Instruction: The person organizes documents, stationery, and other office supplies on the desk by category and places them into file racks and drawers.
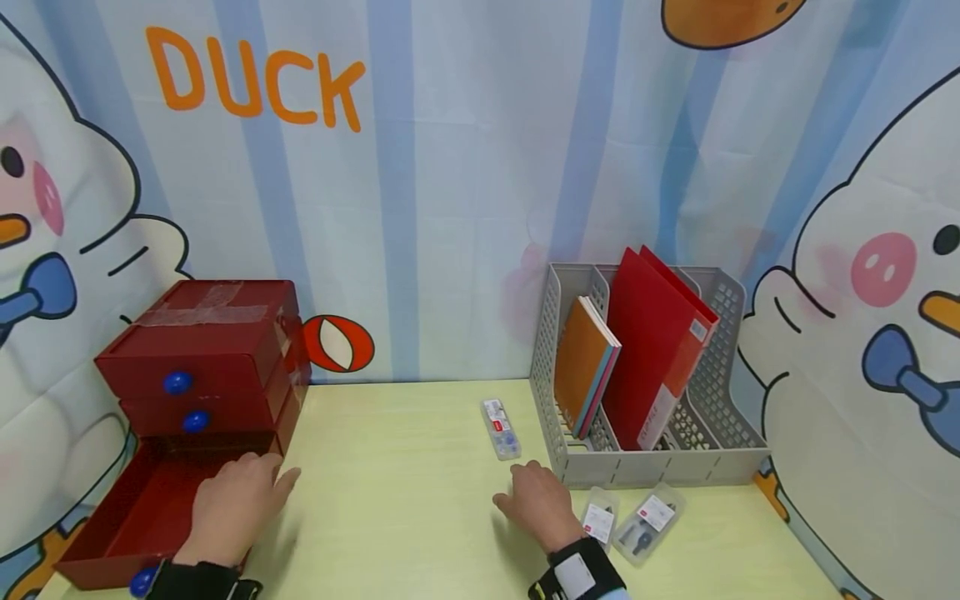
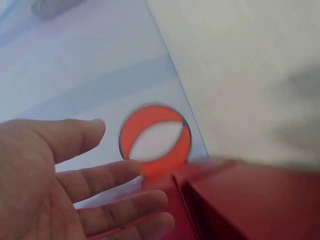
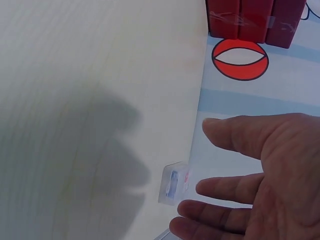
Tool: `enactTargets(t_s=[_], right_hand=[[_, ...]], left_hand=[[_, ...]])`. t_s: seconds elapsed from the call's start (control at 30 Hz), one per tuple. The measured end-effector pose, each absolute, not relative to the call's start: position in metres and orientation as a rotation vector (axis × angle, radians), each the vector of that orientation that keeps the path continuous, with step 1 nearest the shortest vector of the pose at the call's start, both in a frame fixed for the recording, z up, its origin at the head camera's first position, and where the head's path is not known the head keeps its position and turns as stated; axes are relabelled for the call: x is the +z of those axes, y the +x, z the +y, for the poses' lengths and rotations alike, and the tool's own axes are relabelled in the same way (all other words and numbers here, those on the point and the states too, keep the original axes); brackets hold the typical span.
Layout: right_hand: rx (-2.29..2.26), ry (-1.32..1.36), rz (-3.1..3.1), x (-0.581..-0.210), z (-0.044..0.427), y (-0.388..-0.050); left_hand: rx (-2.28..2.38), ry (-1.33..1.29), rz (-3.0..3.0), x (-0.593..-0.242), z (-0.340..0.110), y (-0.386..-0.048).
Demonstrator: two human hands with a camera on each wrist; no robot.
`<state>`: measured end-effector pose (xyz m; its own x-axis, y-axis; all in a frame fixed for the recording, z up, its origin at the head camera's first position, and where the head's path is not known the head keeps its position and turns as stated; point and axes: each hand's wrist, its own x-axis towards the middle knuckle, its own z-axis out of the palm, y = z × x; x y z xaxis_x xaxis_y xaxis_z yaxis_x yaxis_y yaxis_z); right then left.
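My left hand (image 1: pixel 234 508) hovers over the right side of the pulled-out bottom drawer (image 1: pixel 142 508) of a dark red drawer box (image 1: pixel 217 350). Its fingers are spread and relaxed in the left wrist view, holding nothing. My right hand (image 1: pixel 538 504) is above the table, just in front of a small clear plastic case (image 1: pixel 501 429) with bluish contents. Thumb and fingers stand apart in the right wrist view, with nothing between them. Two more clear cases with white labels, one narrow (image 1: pixel 599 518) and one wider (image 1: pixel 648 527), lie right of that hand.
A grey file holder (image 1: pixel 660 469) stands at the back right, with notebooks (image 1: pixel 581 358) and a red folder (image 1: pixel 648 350) leaning in its compartments. The two upper drawers, with blue knobs (image 1: pixel 178 382), are closed. A duck-print curtain (image 1: pixel 465 192) hangs behind the pale table (image 1: pixel 397 483).
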<state>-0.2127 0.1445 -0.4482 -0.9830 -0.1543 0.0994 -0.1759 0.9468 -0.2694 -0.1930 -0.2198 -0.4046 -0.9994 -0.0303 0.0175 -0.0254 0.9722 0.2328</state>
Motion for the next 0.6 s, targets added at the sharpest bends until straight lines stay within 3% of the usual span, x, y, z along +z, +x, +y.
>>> enactTargets(t_s=[0.6], right_hand=[[0.518, -0.044, -2.843, -0.472, 0.128, -0.262]], left_hand=[[-0.365, -0.226, -3.189, -0.423, -0.148, -0.197]])
